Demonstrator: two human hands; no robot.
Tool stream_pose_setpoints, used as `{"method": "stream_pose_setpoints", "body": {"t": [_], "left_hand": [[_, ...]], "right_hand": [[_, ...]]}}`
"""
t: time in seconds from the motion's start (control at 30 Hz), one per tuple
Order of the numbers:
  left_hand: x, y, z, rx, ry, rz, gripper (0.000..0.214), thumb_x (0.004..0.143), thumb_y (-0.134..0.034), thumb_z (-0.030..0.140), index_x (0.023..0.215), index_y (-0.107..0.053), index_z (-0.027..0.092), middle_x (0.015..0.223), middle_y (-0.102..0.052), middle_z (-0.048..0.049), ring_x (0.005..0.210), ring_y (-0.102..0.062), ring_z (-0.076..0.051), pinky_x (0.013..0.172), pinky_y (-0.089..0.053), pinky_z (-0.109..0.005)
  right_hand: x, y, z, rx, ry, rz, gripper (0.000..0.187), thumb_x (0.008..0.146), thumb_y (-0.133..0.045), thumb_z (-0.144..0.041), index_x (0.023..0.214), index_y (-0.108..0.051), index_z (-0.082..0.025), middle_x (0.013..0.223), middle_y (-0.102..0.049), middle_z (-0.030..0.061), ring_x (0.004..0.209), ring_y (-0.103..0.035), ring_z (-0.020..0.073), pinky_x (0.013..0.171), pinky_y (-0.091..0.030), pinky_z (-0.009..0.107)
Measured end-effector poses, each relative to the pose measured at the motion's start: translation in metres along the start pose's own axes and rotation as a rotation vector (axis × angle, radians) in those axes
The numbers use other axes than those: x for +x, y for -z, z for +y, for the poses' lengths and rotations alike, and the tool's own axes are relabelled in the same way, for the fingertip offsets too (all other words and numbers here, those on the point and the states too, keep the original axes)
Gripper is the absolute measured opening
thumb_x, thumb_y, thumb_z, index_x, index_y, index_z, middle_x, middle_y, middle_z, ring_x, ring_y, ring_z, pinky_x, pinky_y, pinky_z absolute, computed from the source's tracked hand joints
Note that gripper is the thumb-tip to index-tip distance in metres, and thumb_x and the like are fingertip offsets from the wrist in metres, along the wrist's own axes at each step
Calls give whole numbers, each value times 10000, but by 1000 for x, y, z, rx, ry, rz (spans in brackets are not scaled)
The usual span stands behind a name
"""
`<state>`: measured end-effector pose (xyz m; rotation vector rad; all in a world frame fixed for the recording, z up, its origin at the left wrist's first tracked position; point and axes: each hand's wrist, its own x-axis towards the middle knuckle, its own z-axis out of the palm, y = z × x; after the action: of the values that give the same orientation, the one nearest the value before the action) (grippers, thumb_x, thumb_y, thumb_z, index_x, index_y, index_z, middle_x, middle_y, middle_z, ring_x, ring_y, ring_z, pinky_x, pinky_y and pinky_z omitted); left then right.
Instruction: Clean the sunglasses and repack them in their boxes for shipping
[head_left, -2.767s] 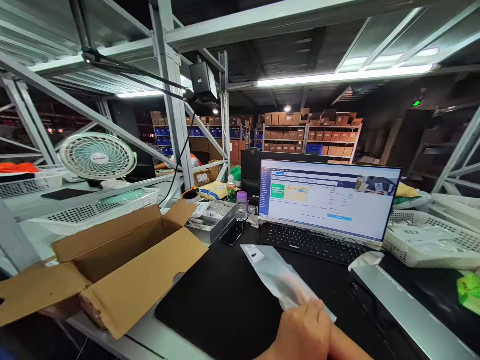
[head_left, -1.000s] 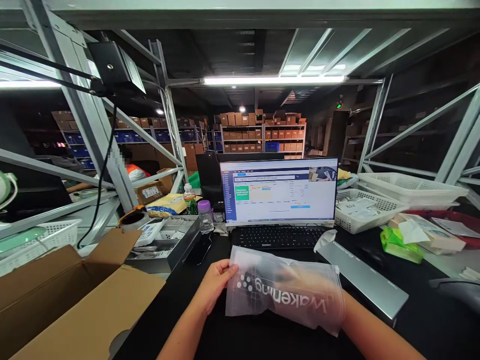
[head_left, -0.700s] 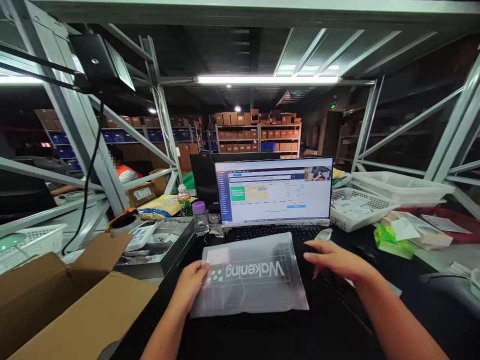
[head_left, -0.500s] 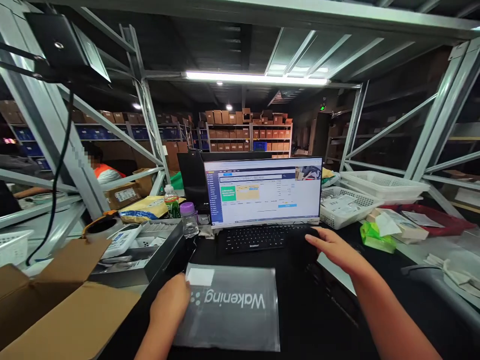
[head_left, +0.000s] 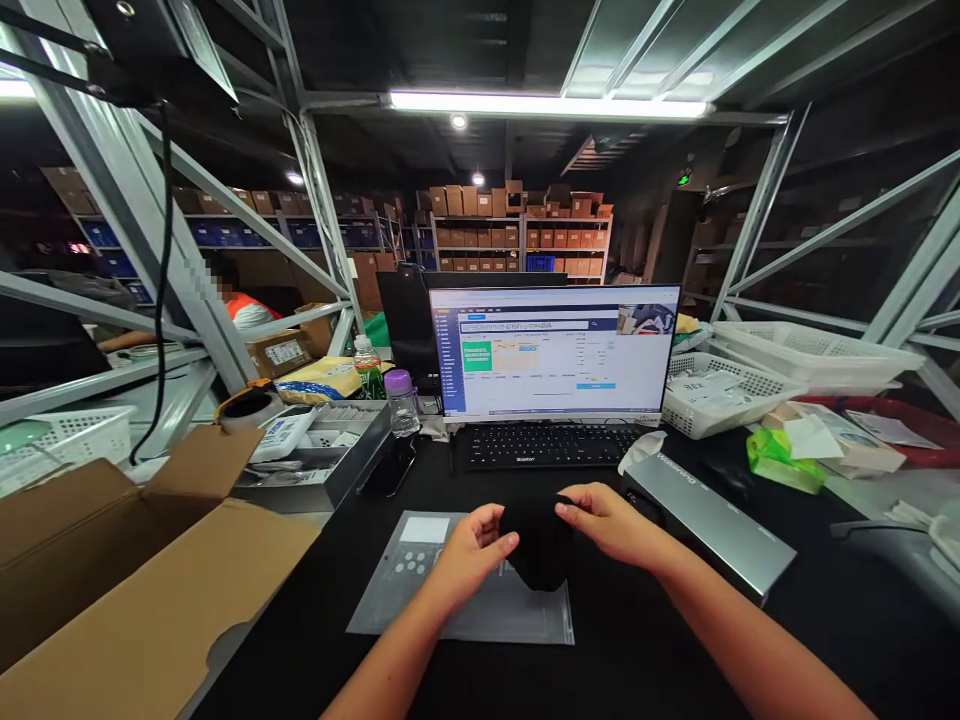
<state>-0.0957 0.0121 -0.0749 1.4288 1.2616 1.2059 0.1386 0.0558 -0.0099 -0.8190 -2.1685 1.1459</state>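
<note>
A black piece of cloth (head_left: 536,540), its exact kind unclear, is held up between both hands. My left hand (head_left: 480,545) pinches its left edge, and my right hand (head_left: 600,520) grips its upper right edge. Beneath it, a translucent zip bag (head_left: 405,600) with printed white lettering lies flat on the black desktop. The cloth and my left hand cover part of the bag.
A keyboard (head_left: 555,447) sits below the monitor (head_left: 555,355). To the right are a grey metal device (head_left: 712,520), a mouse (head_left: 726,480) and white baskets (head_left: 690,423). An open cardboard box (head_left: 247,570), a phone (head_left: 399,468) and a purple-capped bottle (head_left: 403,410) stand left.
My right hand has brought the black cloth from beside the keyboard to above the bag. My left hand has let go of the bag's edge and taken the cloth. The view has shifted.
</note>
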Motion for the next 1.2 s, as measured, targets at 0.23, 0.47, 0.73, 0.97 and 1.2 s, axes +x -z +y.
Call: {"method": "stream_pose_setpoints", "body": {"t": [0.23,0.47,0.73,0.97,1.2], "left_hand": [[4,12,6,-27,-40,187,427,671,-759,556,854,-742,171,778,-722,-78,753,-682,-251,723,-548,-358],[-11,9,12,49,-142,497,306,749,-694,491,908,-726,232,987,-696,-79,951,-617,-274,877,-477,-380],[-6,10,21,-286,16,317,479,714,-708,598,947,-586,198,849,-666,-42,815,-641,-223,749,-489,-323],[3,20,15,-498,137,182,461,670,-805,515,911,-575,197,717,-624,25,605,-589,-129,599,-456,-235],[-5,30,20,-431,161,-83,391,700,-829,485,844,-621,187,675,-588,33,549,-519,-94,542,-443,-204]], "right_hand": [[-1,0,2,-313,106,293,280,903,-546,-160,1038,-771,-260,987,-718,59,885,-683,213,805,-549,353],[5,-22,13,-204,283,586,283,833,-562,-112,983,-755,-255,998,-756,62,949,-718,224,815,-598,369],[5,-29,10,-286,346,620,238,885,-531,-132,971,-726,-240,994,-746,74,936,-709,212,782,-575,344],[7,-24,13,-245,102,-40,204,740,-780,-215,943,-762,-229,900,-731,12,619,-600,135,603,-476,267],[22,-23,45,23,15,-49,451,818,-704,-292,1258,-645,-219,1273,-650,105,1071,-633,234,882,-513,363]]}}
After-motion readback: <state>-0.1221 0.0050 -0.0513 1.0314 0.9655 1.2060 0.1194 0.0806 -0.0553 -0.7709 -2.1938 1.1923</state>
